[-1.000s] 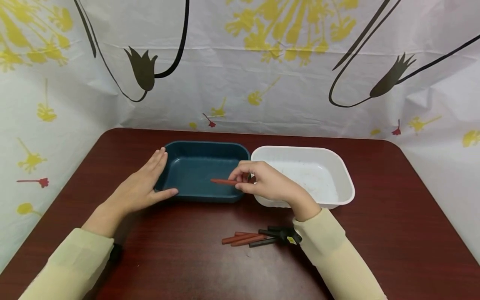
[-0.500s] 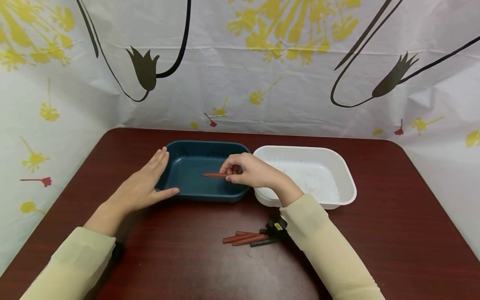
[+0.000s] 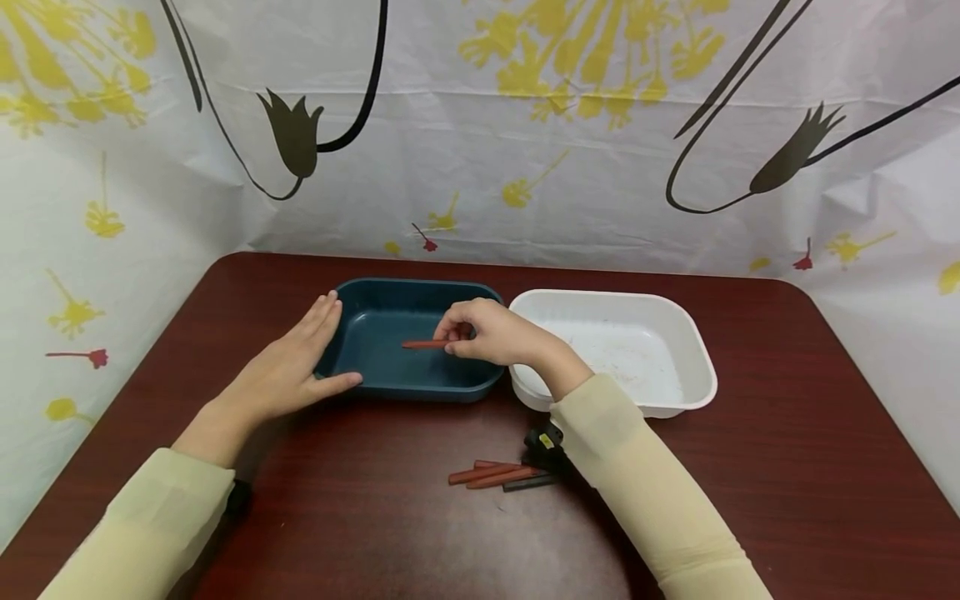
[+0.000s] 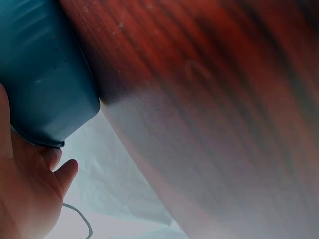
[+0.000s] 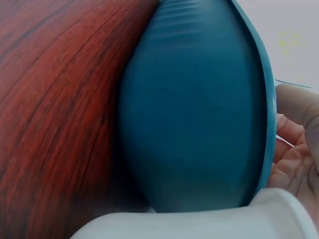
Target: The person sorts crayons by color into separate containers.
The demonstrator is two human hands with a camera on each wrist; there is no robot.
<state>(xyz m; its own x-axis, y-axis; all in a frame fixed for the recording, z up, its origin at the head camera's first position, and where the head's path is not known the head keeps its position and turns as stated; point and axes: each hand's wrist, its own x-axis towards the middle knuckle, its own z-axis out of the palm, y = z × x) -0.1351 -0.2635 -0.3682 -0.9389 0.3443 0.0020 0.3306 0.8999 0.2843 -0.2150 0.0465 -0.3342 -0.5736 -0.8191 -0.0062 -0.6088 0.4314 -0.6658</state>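
One red stick (image 3: pixel 421 344) pinched by R grip (image 3: pixel 491 332) over teal tray (image 3: pixel 412 391); L grip (image 3: pixel 279 372) spread, only touching tray side. Poss. tilt/slip b/c pinch looks off-centre.

I see a creased white sheet (image 3: pixel 420 142) behind the brown table (image 3: pixel 337 533) | yellow blossoms (image 3: pixel 517 79), dark tulips (image 3: pixel 292 133), red flowers (image 3: pixel 97 358) printed on it
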